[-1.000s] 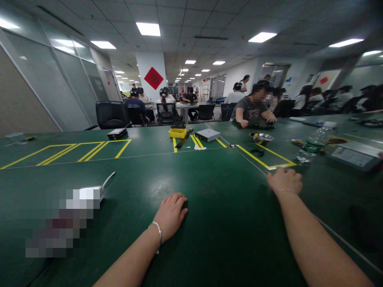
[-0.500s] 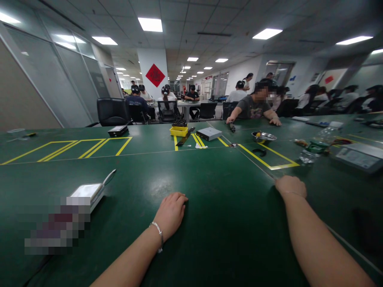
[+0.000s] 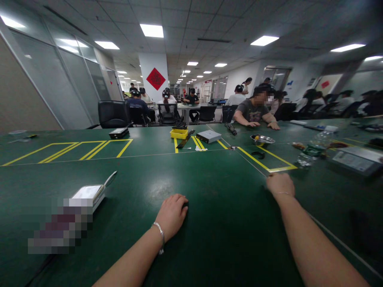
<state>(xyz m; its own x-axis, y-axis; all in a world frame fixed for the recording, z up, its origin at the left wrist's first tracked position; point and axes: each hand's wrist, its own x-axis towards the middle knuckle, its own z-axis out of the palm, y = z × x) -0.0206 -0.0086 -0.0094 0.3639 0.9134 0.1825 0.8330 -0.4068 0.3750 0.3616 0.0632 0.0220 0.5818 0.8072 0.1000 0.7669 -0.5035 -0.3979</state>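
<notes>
My left hand (image 3: 172, 213) lies palm down on the green table (image 3: 221, 187), fingers together and lightly bent, nothing visibly in it; a thin bracelet circles its wrist. My right hand (image 3: 279, 184) rests further out to the right, just short of a yellow tape corner (image 3: 279, 169). Its fingers are curled under into a loose fist, with nothing visible in them. A white flat device (image 3: 88, 193) with a thin grey stick lies left of my left hand.
Further out stand a yellow tray (image 3: 178, 133), a grey box (image 3: 208, 136), a black box (image 3: 119, 132), a metal bowl (image 3: 262, 139) and a lying water bottle (image 3: 311, 151). A person (image 3: 254, 109) sits across the table. Other people sit at tables behind.
My right hand has slid a little back toward me and its fingers have tucked under. My left hand has stayed put. The person opposite has shifted their hands.
</notes>
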